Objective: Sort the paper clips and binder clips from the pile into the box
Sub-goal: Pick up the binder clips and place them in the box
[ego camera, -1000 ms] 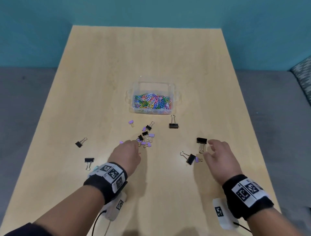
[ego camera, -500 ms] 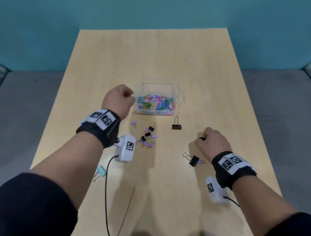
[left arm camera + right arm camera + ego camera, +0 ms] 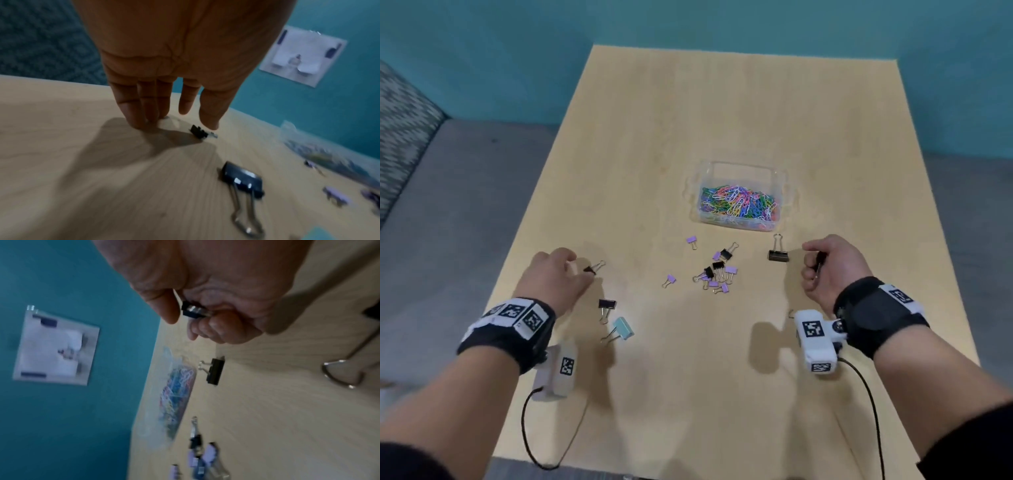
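Observation:
A clear plastic box (image 3: 743, 165) of coloured paper clips (image 3: 738, 205) stands mid-table. In front of it lies a loose pile of small purple and black binder clips (image 3: 714, 274). My right hand (image 3: 813, 265) hovers to the right of a black binder clip (image 3: 778, 255) and pinches another black binder clip (image 3: 192, 311) between thumb and curled fingers. My left hand (image 3: 573, 274) is low at the table's left side with straight fingers (image 3: 141, 113) touching the wood. Its thumb is just above a small black binder clip (image 3: 198, 131).
Near my left wrist lie a black binder clip (image 3: 606, 304) and a light teal one (image 3: 623, 328). Single purple clips (image 3: 691, 240) lie between pile and box. A wire handle (image 3: 339, 374) shows under my right wrist. The table's left edge runs close to my left hand.
My left hand went from the pile to the box, then back left and down to the small black clip. My right hand closed on a black clip and carried it forward towards the box.

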